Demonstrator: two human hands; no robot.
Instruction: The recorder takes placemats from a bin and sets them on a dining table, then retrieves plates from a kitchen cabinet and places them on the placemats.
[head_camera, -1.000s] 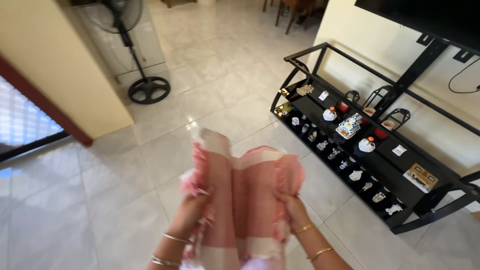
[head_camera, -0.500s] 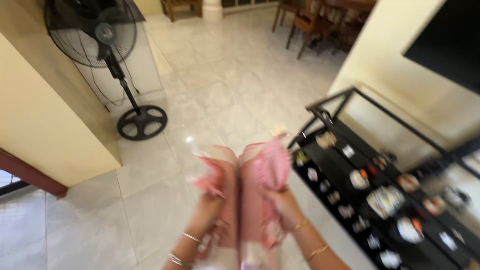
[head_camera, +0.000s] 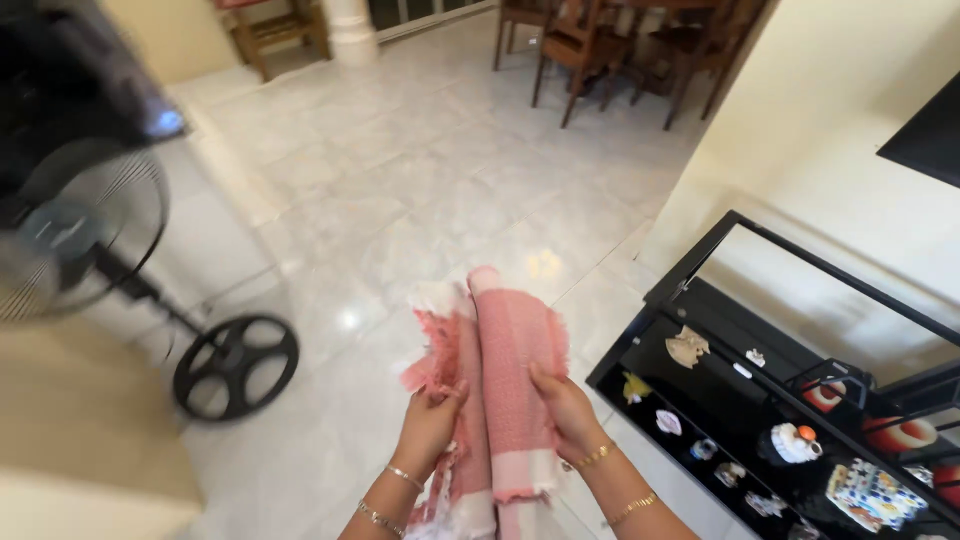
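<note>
Both of my hands hold a pink and white fringed cloth (head_camera: 500, 350), bunched upright in front of me above the tiled floor. My left hand (head_camera: 432, 418) grips the cloth's left fold, and my right hand (head_camera: 563, 408) grips the right fold. Thin bangles circle both wrists. The lower end of the cloth hangs down between my forearms and out of the bottom of the view.
A black standing fan (head_camera: 80, 230) with a round base (head_camera: 236, 365) is at the left. A black glass shelf unit (head_camera: 760, 400) with several small ornaments stands along the right wall. Wooden chairs and a table (head_camera: 620, 50) are at the far end of the glossy tiled floor.
The view has swung up and left, so the fan now sits closer at the left and the shelf lower right. My hands have shifted on the cloth, which now stands gathered more tightly.
</note>
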